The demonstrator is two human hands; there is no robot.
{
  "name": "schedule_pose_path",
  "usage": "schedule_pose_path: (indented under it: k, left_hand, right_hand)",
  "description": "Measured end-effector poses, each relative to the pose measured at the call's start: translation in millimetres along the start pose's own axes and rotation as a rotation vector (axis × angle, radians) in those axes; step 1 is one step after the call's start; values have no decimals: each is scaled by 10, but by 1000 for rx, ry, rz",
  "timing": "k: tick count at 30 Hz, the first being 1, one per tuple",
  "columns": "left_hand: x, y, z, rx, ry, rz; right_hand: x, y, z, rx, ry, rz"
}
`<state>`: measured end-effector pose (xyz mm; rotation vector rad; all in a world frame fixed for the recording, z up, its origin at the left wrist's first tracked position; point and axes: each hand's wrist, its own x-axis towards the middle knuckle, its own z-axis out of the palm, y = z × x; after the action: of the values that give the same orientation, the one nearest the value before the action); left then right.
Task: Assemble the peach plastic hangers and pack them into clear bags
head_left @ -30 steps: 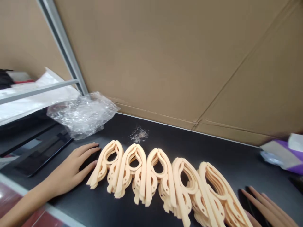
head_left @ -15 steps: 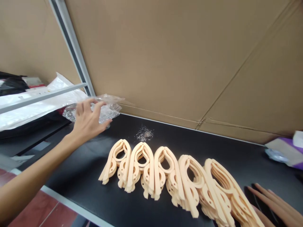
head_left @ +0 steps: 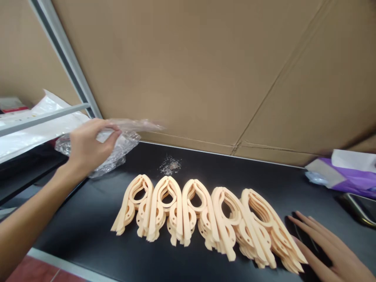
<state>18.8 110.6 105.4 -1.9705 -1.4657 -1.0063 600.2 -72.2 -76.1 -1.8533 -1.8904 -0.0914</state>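
Several stacks of folded peach-coloured plastic folding hangers point(head_left: 168, 207) stand in a row across the black tabletop. At the back left, my left hand point(head_left: 91, 143) is raised with thumb and forefinger pinched together on a clear plastic bag point(head_left: 141, 125). More crumpled clear plastic point(head_left: 125, 147) lies behind and below that hand. My right hand point(head_left: 329, 246) rests on the tabletop at the lower right, fingers stretched out. Its fingertips lie beside the rightmost stack of hangers point(head_left: 274, 227); whether they touch it I cannot tell.
Small pale scraps point(head_left: 170, 165) lie on the black table point(head_left: 194, 154) near its back edge. A cardboard wall point(head_left: 188, 70) rises behind. To the right are a purple-and-white package point(head_left: 346, 176) and a phone point(head_left: 362, 207). A metal frame point(head_left: 64, 55) stands at left, with white packaging point(head_left: 55, 127).
My left hand has gone from spread fingers to a pinch on the clear bag, pulling the plastic slightly. My right hand stays beside the hangers. The view has shifted to the right.
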Motion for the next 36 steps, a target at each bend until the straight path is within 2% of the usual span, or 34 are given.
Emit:
schedule_pose_path:
  k: [2, 5, 8, 10, 11, 14, 16, 19, 21, 23, 25, 26, 28, 30, 31, 34, 36]
  left_hand:
    - [47, 336, 76, -149, 99, 152]
    - [90, 917, 253, -410, 97, 495]
    - [130, 1399, 524, -480, -50, 769]
    - [180, 1630, 732, -488, -104, 885]
    - [217, 1725, 835, -494, -121, 925]
    - [362, 1974, 1105, -539, -62, 964]
    - [459, 2131, 1231, -571, 1, 934]
    - [544, 2328, 1324, -601, 69, 824]
    - [548, 2399, 1332, -603, 86, 774]
    - [518, 2407, 1320, -587, 86, 782]
    - [458, 2359, 1302, -551, 78, 819]
    - [418, 2322, 1290, -531, 71, 836]
    - [322, 2237, 1248, -498, 31, 862]
    - [222, 2153, 1173, -491, -72, 890]
    - [182, 2115, 1125, -502, -159, 910]
    - [171, 2018, 1005, -640, -458, 917]
    - [271, 1981, 1017, -749, -593, 822]
  right_hand:
    - [27, -76, -36, -2, 0, 3]
    - [67, -184, -91, 0, 2, 26]
    - [129, -241, -164, 18, 1, 57]
    - [211, -249, -239, 55, -6, 90]
    - [272, -251, -285, 82, -8, 124]
    - [558, -274, -424, 202, 5, 289]
    - [814, -319, -482, 333, 48, 343]
    - [1180, -430, -485, 614, 122, 364]
    - [1336, -528, -456, 819, 63, 317]
    - [1397, -641, -424, 924, -56, 198]
    - [1390, -761, -393, 830, -114, 30]
    - [1377, -821, -376, 718, -89, -51]
    - [1361, -925, -335, 469, 47, -188]
    - [1383, -997, -289, 312, 193, -298]
    - [1410, -1015, -267, 273, 243, -345]
    - [1518, -998, -215, 243, 293, -430]
    - [1581, -943, -189, 251, 301, -440]
